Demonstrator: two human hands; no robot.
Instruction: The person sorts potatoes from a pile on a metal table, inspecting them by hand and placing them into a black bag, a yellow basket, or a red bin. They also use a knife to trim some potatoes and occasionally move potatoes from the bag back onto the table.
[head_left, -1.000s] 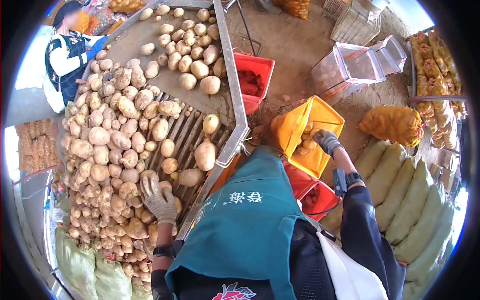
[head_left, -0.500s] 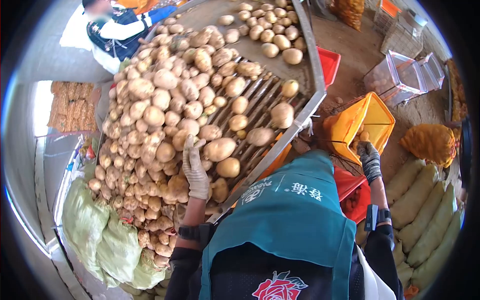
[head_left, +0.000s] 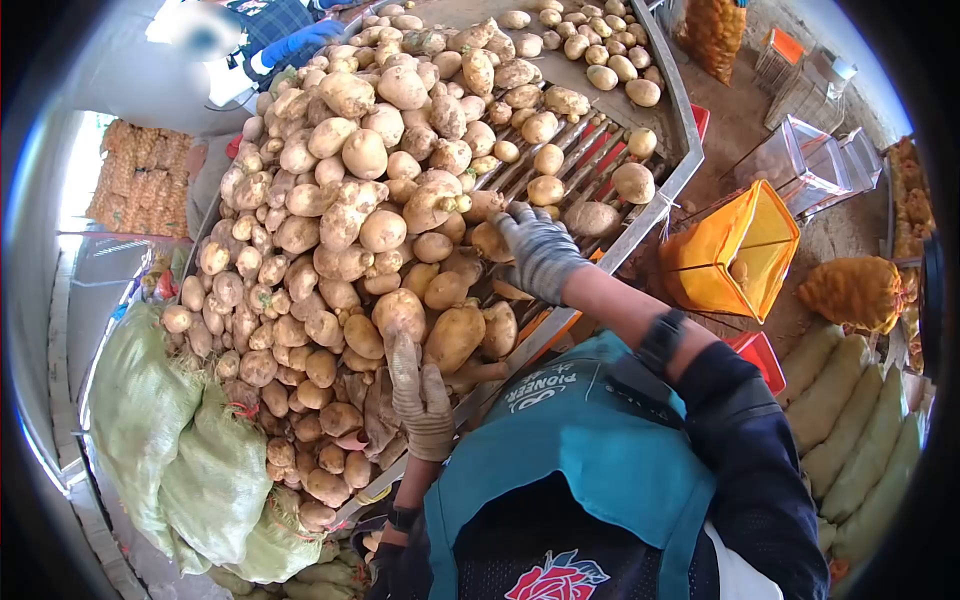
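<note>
Potatoes [head_left: 365,154] lie heaped on a metal-framed sorting table with a slatted section [head_left: 585,150]. My left hand [head_left: 422,405], in a pale, dirty glove, is at the near edge of the heap. Its fingers are stretched out, and the fingertips touch the lower side of a large potato [head_left: 398,315]. My right hand [head_left: 543,255], in a grey glove, reaches across the table's near rail. Its fingers are spread against a brownish potato [head_left: 490,242] at the edge of the slats; the thumb side is partly hidden.
An orange-yellow bin [head_left: 735,250] with potatoes inside stands right of the table, above a red container [head_left: 757,360]. Green sacks [head_left: 215,470] lean at the left, and long filled sacks [head_left: 840,430] lie at the right. A co-worker's blue-gloved hand [head_left: 305,42] is at the far side.
My right hand has left the yellow bin and moved left onto the table. My left hand has come nearer, to the heap's front edge. The view has shifted, and the co-worker has leaned in.
</note>
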